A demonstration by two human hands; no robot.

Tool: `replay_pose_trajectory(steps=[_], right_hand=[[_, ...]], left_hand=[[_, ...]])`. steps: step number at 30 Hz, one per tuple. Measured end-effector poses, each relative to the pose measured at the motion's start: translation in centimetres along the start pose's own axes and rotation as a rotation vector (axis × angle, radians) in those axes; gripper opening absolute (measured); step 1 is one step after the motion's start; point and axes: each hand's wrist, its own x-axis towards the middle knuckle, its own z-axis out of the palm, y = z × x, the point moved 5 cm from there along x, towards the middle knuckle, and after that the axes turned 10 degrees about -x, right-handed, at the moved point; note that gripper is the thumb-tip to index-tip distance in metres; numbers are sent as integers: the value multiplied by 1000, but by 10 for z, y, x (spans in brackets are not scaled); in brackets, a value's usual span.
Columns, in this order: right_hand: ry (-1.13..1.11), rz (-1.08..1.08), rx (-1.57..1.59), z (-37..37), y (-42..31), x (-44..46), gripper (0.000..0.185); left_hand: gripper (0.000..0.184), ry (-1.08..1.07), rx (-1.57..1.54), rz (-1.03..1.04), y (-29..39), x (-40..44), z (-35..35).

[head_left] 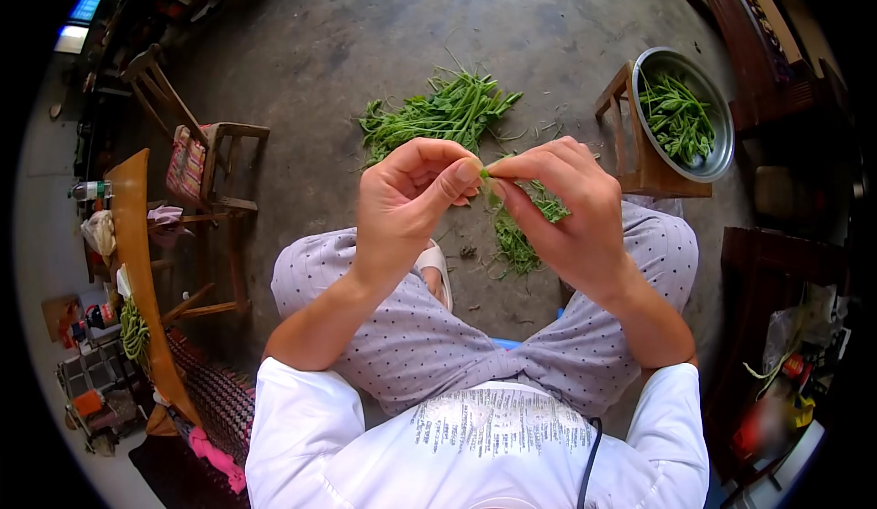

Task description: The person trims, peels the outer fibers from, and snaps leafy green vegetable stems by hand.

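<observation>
The sprig (484, 174) is between the two hands, above the floor (557, 38), and it looks like the weak point: the left hand (402, 194) pinches it with thumb and finger, the right hand (571, 203) does the same from the other side, and the grips nearly meet. With so little of it showing (most is hidden by the fingertips), a hard tug could crush it or snap it in the wrong place, and a loose pinch could let it drop. Below lie two heaps, the pile (443, 116) of long greens farther out and the scraps (519, 244) nearer the legs; they are close enough that a dropped piece might land in the wrong one and be hard to pick out. The sandal (438, 267) is near the scraps, so a shifted foot could tread on or scatter them. Off to the right, the basin (721, 111) of greens rests on the stool (662, 185) and seems to overhang its edge; a knock from the right knee or elbow could tip it.
</observation>
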Motion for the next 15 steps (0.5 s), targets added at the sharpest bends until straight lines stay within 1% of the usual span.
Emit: replay_pose_trajectory(steps=[2, 4, 10, 15], right_hand=[[-15, 28, 13, 1, 1, 0, 11], [-22, 106, 122, 3, 5, 0, 10], [-110, 106, 124, 2, 6, 1, 8], [-127, 105, 109, 3, 7, 0, 8]], left_hand=[[19, 5, 26, 13, 0, 1, 0], [20, 0, 55, 4, 0, 1, 0], [20, -20, 95, -36, -4, 1, -1], [20, -16, 90, -77, -7, 1, -1]])
